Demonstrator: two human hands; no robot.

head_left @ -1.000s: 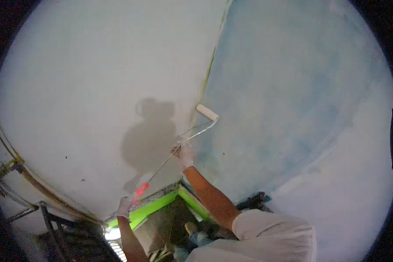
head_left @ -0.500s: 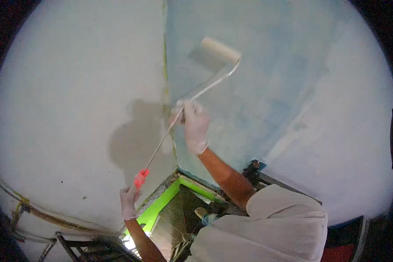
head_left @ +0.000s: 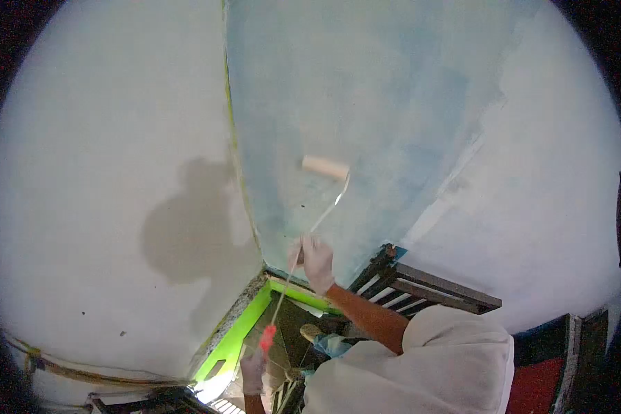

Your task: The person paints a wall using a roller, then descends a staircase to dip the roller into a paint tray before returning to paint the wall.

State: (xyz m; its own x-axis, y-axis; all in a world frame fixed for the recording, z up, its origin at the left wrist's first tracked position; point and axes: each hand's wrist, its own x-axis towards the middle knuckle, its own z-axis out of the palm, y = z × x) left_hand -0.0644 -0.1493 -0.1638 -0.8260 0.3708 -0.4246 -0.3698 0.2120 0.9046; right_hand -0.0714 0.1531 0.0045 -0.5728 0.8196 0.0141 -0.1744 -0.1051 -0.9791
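Note:
A paint roller (head_left: 326,168) with a pale cylindrical cover is on or close to the bluish wall (head_left: 366,90), right of the corner. Its thin metal rod (head_left: 285,293) runs down and left to a red-orange handle (head_left: 267,338). Gloved in white, my right hand (head_left: 316,262) is closed around the rod partway along. Lower down, my left hand (head_left: 252,369), also gloved, grips the handle's end; its fingers are partly blurred. Both hands hold the one tool, tilted with the cover uppermost.
To the left stands a white wall (head_left: 103,179) bearing a shadow. Bright green trim (head_left: 238,328) edges the floor near the corner. A dark slatted wooden piece (head_left: 441,286) leans by the right wall. My shoe (head_left: 310,332) shows below, and a red panel (head_left: 538,372) sits lower right.
The roller has moved down the bluish wall, and both hands have come lower with it. The view has shifted, showing more of the slatted wood at right.

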